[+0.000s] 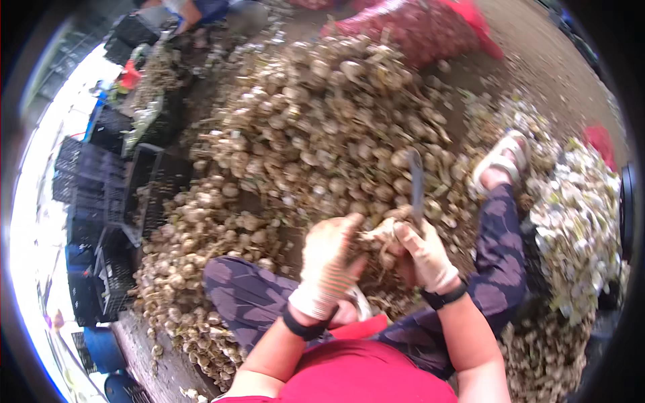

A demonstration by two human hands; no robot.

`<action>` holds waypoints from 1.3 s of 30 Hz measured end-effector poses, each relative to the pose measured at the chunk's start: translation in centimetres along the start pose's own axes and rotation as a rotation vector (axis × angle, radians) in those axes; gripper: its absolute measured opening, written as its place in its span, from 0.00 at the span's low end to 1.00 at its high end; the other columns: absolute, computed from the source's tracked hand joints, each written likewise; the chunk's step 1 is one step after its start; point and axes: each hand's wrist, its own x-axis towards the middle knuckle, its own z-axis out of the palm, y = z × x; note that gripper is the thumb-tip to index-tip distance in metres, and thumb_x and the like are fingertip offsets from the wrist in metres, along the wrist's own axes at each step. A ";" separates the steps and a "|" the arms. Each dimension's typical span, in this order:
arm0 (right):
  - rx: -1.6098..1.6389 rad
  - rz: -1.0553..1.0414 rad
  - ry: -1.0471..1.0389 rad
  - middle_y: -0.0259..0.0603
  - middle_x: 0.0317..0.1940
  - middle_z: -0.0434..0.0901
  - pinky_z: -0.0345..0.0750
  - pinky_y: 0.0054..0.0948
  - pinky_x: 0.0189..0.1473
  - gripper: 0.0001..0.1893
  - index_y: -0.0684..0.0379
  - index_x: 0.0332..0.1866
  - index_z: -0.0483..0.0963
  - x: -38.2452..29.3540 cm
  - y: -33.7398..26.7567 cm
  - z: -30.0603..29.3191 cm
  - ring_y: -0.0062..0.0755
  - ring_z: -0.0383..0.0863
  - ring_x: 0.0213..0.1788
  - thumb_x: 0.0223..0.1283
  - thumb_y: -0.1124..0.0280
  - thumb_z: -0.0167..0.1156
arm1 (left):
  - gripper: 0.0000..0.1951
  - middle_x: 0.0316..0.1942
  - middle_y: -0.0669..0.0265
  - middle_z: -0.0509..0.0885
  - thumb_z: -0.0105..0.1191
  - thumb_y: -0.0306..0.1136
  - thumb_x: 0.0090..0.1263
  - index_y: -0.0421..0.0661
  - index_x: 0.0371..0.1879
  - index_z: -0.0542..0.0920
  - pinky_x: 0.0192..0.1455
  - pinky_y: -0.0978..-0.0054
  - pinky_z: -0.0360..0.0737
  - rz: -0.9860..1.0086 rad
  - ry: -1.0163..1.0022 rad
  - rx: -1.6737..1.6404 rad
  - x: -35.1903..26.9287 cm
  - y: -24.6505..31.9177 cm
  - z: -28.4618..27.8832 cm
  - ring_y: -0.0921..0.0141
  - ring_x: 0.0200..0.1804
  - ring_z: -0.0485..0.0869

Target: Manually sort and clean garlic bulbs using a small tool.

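Observation:
In a pale striped glove, my left hand curls around the brown, stringy end of some garlic; motion blur hides its fingertips. My right hand, also gloved, grips a knife whose blade points up and away from me. Its thumb and fingers lie against the near side of the same garlic, between the two hands. The knife's handle is hidden inside my right hand. Beyond both hands spreads a large heap of garlic bulbs, many with dry stalks.
Black plastic crates line the left side, with a blue drum below them. Red mesh sacks lie at the far end. To the right is a pile of pale garlic pieces. Another person's arm shows at the top left.

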 end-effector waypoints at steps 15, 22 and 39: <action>-1.022 -0.464 -0.125 0.45 0.26 0.79 0.77 0.34 0.31 0.13 0.56 0.38 0.75 -1.2 -0.4 0.2 0.48 0.81 0.29 0.45 0.70 0.67 | 0.35 0.42 0.65 0.80 0.72 0.31 0.49 0.43 0.56 0.68 0.51 0.75 0.77 -0.344 -0.283 -0.625 -1.9 -2.5 -0.5 0.72 0.44 0.79; -1.077 -0.469 -0.237 0.42 0.22 0.75 0.75 0.38 0.30 0.13 0.54 0.30 0.71 -1.8 0.3 0.7 0.48 0.79 0.30 0.42 0.66 0.67 | 0.29 0.35 0.60 0.84 0.71 0.43 0.47 0.46 0.48 0.74 0.41 0.69 0.82 -0.097 -0.307 -0.338 -2.0 -2.0 0.4 0.60 0.37 0.85; -1.103 -0.756 -0.300 0.40 0.22 0.75 0.75 0.36 0.29 0.12 0.54 0.28 0.73 1.0 5.9 -0.6 0.44 0.79 0.27 0.38 0.66 0.68 | 0.32 0.33 0.58 0.82 0.74 0.40 0.42 0.42 0.46 0.74 0.41 0.69 0.80 -0.229 -0.360 -0.528 -5.1 -1.3 -1.4 0.57 0.36 0.83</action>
